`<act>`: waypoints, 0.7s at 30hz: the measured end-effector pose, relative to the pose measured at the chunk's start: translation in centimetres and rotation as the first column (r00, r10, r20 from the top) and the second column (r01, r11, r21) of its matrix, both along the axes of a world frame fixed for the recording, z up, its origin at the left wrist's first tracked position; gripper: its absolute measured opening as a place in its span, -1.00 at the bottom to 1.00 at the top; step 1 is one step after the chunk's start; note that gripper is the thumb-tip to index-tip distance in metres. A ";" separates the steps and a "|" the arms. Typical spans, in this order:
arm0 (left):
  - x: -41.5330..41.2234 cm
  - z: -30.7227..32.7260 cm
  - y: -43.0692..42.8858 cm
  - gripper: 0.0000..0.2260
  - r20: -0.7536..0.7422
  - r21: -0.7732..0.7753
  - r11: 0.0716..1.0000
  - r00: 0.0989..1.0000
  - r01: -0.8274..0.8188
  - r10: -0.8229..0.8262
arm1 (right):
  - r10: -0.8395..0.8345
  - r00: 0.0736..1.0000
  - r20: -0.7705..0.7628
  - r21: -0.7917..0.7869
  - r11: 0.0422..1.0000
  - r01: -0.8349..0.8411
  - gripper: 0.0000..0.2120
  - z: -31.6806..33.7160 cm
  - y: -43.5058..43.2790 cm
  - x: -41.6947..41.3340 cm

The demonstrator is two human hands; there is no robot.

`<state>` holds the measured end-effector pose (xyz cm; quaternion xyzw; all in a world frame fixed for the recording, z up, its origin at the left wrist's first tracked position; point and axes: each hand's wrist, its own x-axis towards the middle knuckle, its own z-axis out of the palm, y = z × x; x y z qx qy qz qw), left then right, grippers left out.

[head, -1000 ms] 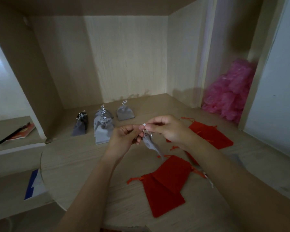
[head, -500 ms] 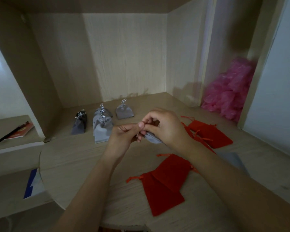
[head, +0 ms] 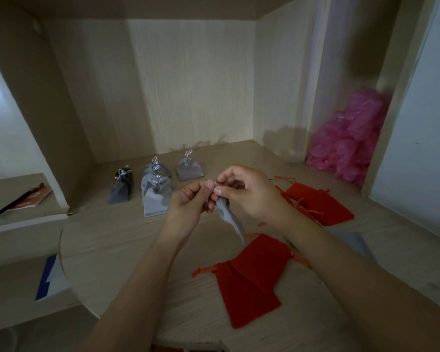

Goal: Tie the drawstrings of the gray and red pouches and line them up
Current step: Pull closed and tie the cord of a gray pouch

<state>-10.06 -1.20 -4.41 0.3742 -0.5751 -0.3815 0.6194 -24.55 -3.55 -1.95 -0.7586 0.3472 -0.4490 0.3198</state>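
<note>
Head view: both hands are working in the air above the middle of the table (head: 127,240). The left hand (head: 188,201) and right hand (head: 249,194) are meeting fingertip to fingertip at the mouth of a gray pouch (head: 229,219). The pouch is hanging below the grip, its long axis slanting down toward the table's near edge, with the bottom corner ending just above the near red pouches (head: 249,278); it is hard to say whether it is touching them. Both hands are equally close, one on each side of the mouth. Each grip is closed: thumb and forefinger are pinching the pouch top, with the other fingers curling loosely. The drawstring is too small to make out, so I am judging the knot as in progress and not finished. The tied gray pouches (head: 154,196) are standing in a loose row toward the far left corner, with one more (head: 189,168) just to their right and a darker one (head: 121,188) to their left. That row is lying forward and left of the hands, so the placing move is probably going that way. More red pouches (head: 318,204) are lying flat and untied by the right edge. Pink plastic bags (head: 351,138) are sitting beyond the far right corner.
</note>
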 end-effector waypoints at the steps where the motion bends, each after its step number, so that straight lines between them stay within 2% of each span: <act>1: 0.0 0.0 0.0 -0.75 0.012 -0.011 1.000 1.000 -0.001 0.001 | 0.026 1.000 0.010 0.025 0.999 -0.026 -0.87 0.1 -0.1 -0.1; 6: -0.2 -0.1 0.1 -0.72 0.054 -0.014 0.999 0.997 0.046 -0.045 | 0.164 0.986 0.032 0.091 0.982 -0.166 -0.81 0.5 -0.1 -0.5; 12: -0.3 0.0 0.1 -0.85 0.009 0.020 0.999 0.999 0.035 -0.036 | 0.132 0.991 0.033 0.058 0.989 -0.134 -0.80 0.1 -0.4 -0.5; 17: 0.1 0.0 0.1 -0.84 0.036 0.023 1.000 0.999 -0.013 0.012 | 0.048 0.997 0.062 0.046 0.998 -0.051 -0.79 0.3 -0.4 -0.5; 19: 0.1 0.1 0.1 -0.83 0.011 0.017 0.999 0.999 -0.038 0.038 | 0.035 0.999 0.024 0.087 0.996 -0.037 -0.79 0.2 -0.3 -0.3; 21: 0.2 0.0 0.1 -0.76 0.008 -0.003 0.999 0.999 -0.049 0.049 | 0.027 0.998 -0.063 0.074 0.997 -0.022 -0.88 -0.1 -0.2 0.1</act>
